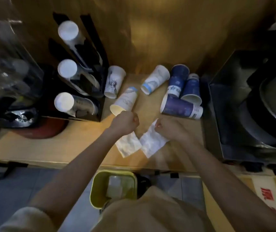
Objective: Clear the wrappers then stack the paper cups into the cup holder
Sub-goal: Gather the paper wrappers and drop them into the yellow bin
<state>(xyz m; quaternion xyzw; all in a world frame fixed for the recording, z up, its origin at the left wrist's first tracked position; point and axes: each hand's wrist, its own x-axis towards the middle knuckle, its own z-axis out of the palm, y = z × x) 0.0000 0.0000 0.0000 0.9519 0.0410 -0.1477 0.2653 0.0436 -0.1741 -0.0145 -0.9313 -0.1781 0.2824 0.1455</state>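
Two white wrappers hang over the wooden counter. My left hand is closed in a fist on the top of the left wrapper. My right hand pinches the right wrapper. Behind my hands, three white paper cups and three blue paper cups lie tipped on the counter. The black cup holder stands at the left with three stacks of cups in its slots.
A yellow-green bin with clear rubbish inside sits on the floor below the counter edge. A black machine fills the right side. Dark containers and a red round object crowd the left. A cardboard box lies at lower right.
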